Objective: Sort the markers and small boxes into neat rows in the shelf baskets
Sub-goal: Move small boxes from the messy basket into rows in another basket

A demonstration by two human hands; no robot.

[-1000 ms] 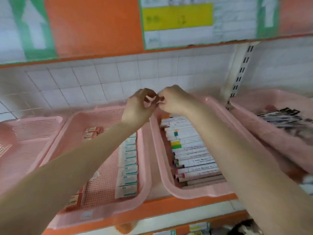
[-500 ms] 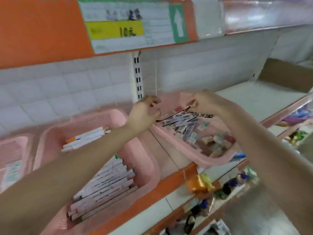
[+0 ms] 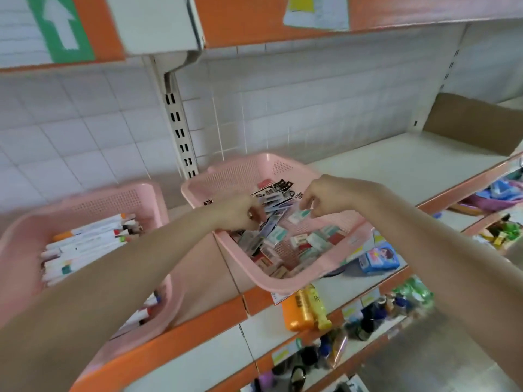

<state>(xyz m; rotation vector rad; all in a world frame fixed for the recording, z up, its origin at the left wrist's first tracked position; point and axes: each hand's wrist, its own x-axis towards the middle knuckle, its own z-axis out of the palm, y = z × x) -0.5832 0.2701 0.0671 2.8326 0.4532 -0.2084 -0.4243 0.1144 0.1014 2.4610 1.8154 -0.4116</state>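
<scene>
A tilted pink basket [image 3: 294, 281] holds a loose jumble of small boxes [image 3: 308, 241] and flat dark packets [image 3: 273, 198]. My left hand [image 3: 240, 213] reaches in from the left, fingers curled against a long bluish packet [image 3: 267, 230]; blur hides whether it grips it. My right hand [image 3: 322, 195] hovers over the basket's middle, thumb and fingertips pinching a small white-and-green box [image 3: 299, 215]. To the left, a second pink basket [image 3: 119, 198] holds white markers [image 3: 87, 239] lying in rows.
The baskets sit on an orange-edged shelf [image 3: 181, 332] against a white tiled wall. Bare shelf [image 3: 396, 162] stretches right to a cardboard box [image 3: 475, 123]. Lower shelves carry an orange bottle [image 3: 298, 309], a blue pack [image 3: 379, 258] and other goods.
My view has swung right from the marker basket to the jumbled basket. Both hands, which met above the baskets, have parted and dropped into the jumbled one.
</scene>
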